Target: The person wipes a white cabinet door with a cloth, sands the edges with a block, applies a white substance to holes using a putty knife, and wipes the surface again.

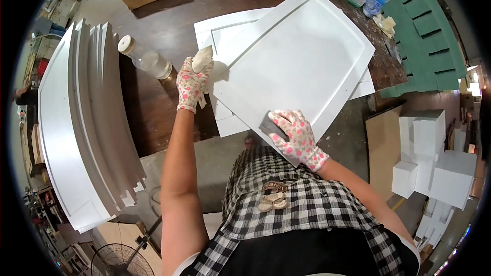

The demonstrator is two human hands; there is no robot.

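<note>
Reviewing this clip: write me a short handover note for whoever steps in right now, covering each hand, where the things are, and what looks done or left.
Left hand: gloved, gripping a wadded cloth at the left corner of the top white panel.
Right hand: gloved, pressing a dark sanding block on that panel's near edge.
The top panel lies askew on a second white panel, both on the dark wooden table.
A clear plastic bottle lies left of the cloth. A stack of white panels stands on edge at far left.
How much of the edge is already rubbed down cannot be told.
</note>
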